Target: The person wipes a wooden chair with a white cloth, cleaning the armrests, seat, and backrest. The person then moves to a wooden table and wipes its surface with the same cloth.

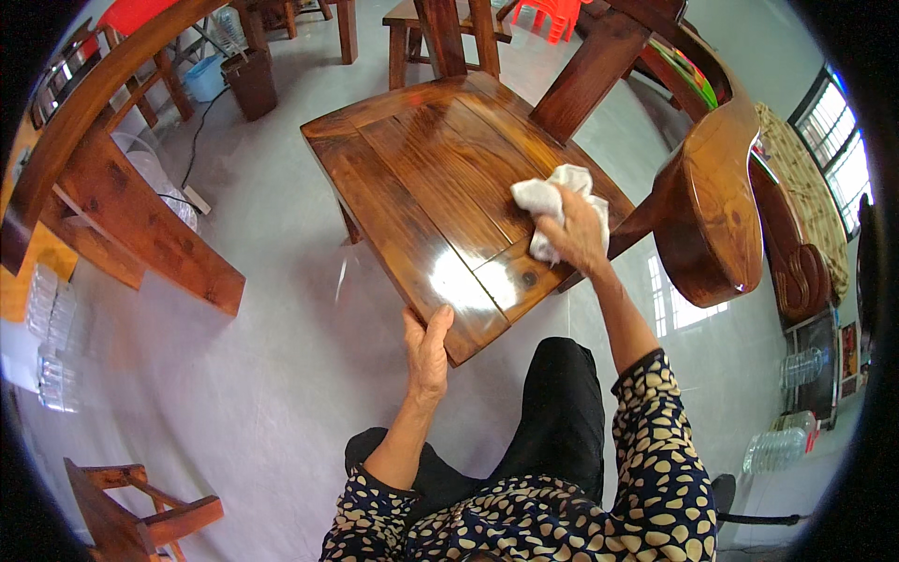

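In front of me is the glossy brown wooden seat (428,183) of a chair, made of joined planks. Its near corner points toward my legs and a bright glare lies on it. My right hand (579,228) presses a crumpled white cloth (541,197) on the seat's right side, close to a support of the curved armrest (716,190). At the near left corner, my left hand (427,351) grips the seat edge, its thumb by the top surface; the undersides of its fingers are partly hidden. A broad wooden back slat (593,70) rises beyond the seat.
Another wooden piece of furniture (147,211) stands at left, near a brown bin (251,84), a blue tub (205,79) and a cable with a power strip (197,199). A small wooden stool (179,520) is at lower left. Plastic bottles (776,449) stand at right. Red plastic stools (551,15) are at back.
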Demonstrator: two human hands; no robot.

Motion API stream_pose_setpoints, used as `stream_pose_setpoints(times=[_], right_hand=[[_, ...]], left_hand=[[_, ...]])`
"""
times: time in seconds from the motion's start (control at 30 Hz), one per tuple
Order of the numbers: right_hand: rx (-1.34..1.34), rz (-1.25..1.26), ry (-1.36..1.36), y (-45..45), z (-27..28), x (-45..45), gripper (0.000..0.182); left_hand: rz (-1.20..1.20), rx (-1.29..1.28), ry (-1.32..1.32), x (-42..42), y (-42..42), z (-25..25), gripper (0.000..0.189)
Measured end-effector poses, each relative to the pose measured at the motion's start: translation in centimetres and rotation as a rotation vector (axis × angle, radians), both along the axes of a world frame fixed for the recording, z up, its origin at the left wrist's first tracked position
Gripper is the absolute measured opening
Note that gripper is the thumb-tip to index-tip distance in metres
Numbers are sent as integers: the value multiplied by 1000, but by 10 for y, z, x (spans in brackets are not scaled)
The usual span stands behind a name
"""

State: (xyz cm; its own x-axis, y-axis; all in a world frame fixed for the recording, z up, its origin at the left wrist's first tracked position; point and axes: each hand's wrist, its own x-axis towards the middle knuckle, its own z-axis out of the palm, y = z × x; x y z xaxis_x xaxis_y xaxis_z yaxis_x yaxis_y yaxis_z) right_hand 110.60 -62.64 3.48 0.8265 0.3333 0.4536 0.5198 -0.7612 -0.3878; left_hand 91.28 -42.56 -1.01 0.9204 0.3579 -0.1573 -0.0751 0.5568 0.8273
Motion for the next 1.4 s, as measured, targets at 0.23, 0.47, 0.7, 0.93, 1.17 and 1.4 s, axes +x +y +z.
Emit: stream_pose_setpoints(times=[0.23, 0.47, 0.7, 0.93, 1.17, 1.4], right_hand=[[-112, 471, 23, 52, 8, -92, 66], [-109, 623, 161, 68, 26, -76, 62], [-78, 356, 166, 69, 17, 6, 61], [94, 220, 207, 67, 13, 86, 51], [88, 233, 235, 86, 16, 97, 56], [-102, 624, 252, 92, 26, 13, 69]], left_hand=[[31, 41, -23, 4, -1, -16, 50], [23, 68, -37, 1, -1, -7, 50], [-73, 63, -15, -3, 5, 0, 56], [-54, 85, -12, -3, 7, -3, 52], [-56, 50, -36, 2, 4, -12, 48], [-65, -11, -12, 3, 7, -10, 58]])
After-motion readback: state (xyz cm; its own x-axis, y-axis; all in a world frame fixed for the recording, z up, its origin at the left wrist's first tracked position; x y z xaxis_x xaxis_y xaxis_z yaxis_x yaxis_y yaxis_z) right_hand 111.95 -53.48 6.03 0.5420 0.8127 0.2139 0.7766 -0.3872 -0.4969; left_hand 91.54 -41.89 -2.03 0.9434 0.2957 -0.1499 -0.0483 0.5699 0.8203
